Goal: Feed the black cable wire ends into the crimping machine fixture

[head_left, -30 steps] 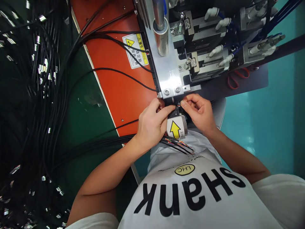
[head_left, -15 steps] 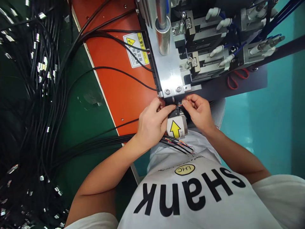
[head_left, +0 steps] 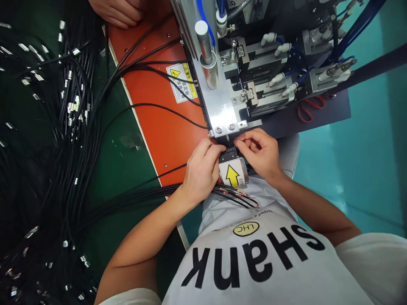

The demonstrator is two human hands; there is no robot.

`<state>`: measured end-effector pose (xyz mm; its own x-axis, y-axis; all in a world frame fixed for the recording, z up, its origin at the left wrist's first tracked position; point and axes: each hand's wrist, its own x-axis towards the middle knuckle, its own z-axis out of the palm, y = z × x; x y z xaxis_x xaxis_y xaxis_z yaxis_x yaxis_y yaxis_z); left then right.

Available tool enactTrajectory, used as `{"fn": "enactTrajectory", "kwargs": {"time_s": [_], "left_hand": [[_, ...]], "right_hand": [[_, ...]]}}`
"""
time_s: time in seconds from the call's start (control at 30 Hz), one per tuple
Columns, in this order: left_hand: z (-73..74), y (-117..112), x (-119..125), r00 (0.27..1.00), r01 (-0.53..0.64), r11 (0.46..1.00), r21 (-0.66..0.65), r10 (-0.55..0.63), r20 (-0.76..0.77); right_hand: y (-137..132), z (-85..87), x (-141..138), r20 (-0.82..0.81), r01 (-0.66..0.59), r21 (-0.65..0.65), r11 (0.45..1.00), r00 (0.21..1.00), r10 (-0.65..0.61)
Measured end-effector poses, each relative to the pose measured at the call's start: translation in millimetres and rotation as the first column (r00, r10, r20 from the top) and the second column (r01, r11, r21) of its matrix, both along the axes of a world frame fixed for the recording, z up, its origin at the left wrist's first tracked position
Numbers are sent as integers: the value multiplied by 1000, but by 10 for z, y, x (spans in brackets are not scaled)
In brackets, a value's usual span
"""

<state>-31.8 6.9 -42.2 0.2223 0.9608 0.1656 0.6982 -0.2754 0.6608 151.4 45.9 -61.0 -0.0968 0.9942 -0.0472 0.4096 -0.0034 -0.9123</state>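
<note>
My left hand (head_left: 203, 167) is closed at the small black fixture (head_left: 228, 153) on the front of the machine. Its thumb and forefinger pinch the end of a black cable (head_left: 173, 170), which runs in from the left and goes out of sight under the hand. Across the fixture, my right hand (head_left: 259, 152) is closed too, thumb against forefinger, on thin wires at the cable's end; the fingertips mostly hide them. Below my left hand lies a bundle of black cables (head_left: 152, 191) with bared coloured wire ends (head_left: 240, 197). A yellow arrow label (head_left: 232, 173) faces up beside the fixture.
The metal press (head_left: 219, 110) with its pneumatic cylinders (head_left: 267, 63) stands just beyond my hands. Many black cables (head_left: 68, 140) with shiny ends cover the green surface at left. Another person's hand (head_left: 119, 12) rests on the orange plate (head_left: 155, 140). Red-handled scissors (head_left: 308, 108) lie at right.
Another person's hand has come into view at the top left. The view has shifted a little. My fingertips have drawn slightly closer, and the coloured wires between them show less.
</note>
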Motion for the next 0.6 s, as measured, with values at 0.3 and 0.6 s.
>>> {"fn": "enactTrajectory", "kwargs": {"time_s": [0.3,0.6], "left_hand": [[-9,-26,-26,991,23,999,31,-18,-130],[-49,-91,-8,965,10,990,139,27,-262]], "right_hand": [[2,-8,46,20,5,-67,998,1000,-4],[35,-3,184,-86,-93,-182,979,993,78]]}}
